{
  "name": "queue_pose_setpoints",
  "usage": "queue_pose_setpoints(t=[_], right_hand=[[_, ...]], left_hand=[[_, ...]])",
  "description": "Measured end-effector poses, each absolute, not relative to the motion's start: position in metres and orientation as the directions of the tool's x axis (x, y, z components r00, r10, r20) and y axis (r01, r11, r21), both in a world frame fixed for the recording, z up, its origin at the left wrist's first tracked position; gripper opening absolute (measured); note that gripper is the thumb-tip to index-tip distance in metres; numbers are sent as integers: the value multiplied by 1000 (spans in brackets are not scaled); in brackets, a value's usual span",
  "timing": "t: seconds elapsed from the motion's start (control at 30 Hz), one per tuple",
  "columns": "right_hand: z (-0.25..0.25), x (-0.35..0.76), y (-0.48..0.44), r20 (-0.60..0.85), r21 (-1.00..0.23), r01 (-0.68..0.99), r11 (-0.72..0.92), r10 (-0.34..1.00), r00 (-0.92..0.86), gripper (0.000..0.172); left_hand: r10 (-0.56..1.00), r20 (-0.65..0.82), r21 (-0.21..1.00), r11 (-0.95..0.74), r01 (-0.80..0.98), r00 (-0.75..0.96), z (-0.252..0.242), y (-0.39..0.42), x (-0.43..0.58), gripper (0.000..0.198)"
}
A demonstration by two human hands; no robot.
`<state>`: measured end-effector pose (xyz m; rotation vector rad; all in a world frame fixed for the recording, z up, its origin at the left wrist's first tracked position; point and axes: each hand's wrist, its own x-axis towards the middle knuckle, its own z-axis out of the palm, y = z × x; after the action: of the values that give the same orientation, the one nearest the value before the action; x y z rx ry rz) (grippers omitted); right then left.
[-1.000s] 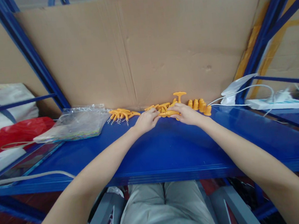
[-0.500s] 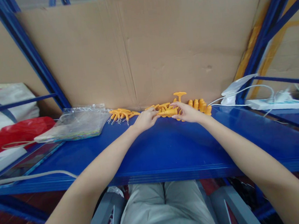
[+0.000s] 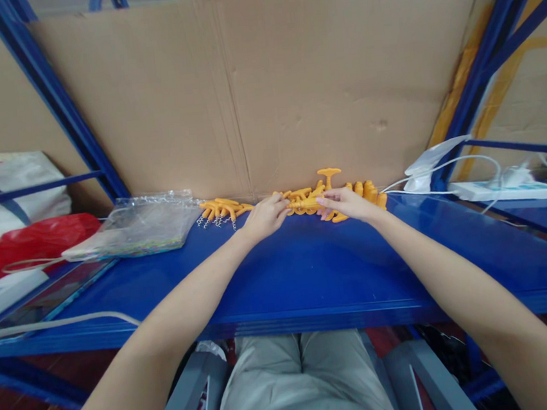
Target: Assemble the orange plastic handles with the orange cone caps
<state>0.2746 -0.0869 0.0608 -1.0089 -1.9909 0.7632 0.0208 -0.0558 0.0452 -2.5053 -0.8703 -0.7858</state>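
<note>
My left hand (image 3: 267, 217) is closed, its fingertips on the near end of a yellow plastic piece (image 3: 303, 203) in front of a yellow heap. My right hand (image 3: 349, 203) closes thumb and fingers on the other end of that piece. Its exact shape is partly covered by my fingers. Left of my hands lie several yellow-handled corkscrews (image 3: 225, 207), their metal spirals pointing forward. Behind my right hand a yellow T-shaped handle (image 3: 329, 175) stands upright. Several yellow plastic sleeves (image 3: 369, 190) stand in a group to the right.
A stack of clear plastic bags (image 3: 152, 226) lies on the blue shelf (image 3: 309, 272) at left, beside a red bag (image 3: 30, 248). A cardboard sheet (image 3: 262, 90) closes off the back. White cables and a power strip (image 3: 504, 190) lie at right, near blue posts.
My right hand has turned and its fingers have closed in over the yellow piece. That piece's right end has shifted slightly. My left hand has hardly moved.
</note>
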Motion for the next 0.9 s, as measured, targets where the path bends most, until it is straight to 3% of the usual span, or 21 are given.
queue_pose_setpoints(t=[0.17,0.4,0.57,0.9], right_hand=[[58,270,-87,278,-857,346,381,909,-311,44],[53,279,-85,219,-840,363,404,864,-454,26],[55,280,-86,209,-869,337,362,886,-414,17],[66,269,-99,130,-914,338,225,951,-282,40]], left_hand=[[445,610,-150,-748,647,656,43,-54,21,26],[488,601,-103,-738,667,633,41,-53,22,23],[460,629,-111,-745,658,627,40,-52,21,24],[442,631,-141,-743,655,637,43,-58,22,27]])
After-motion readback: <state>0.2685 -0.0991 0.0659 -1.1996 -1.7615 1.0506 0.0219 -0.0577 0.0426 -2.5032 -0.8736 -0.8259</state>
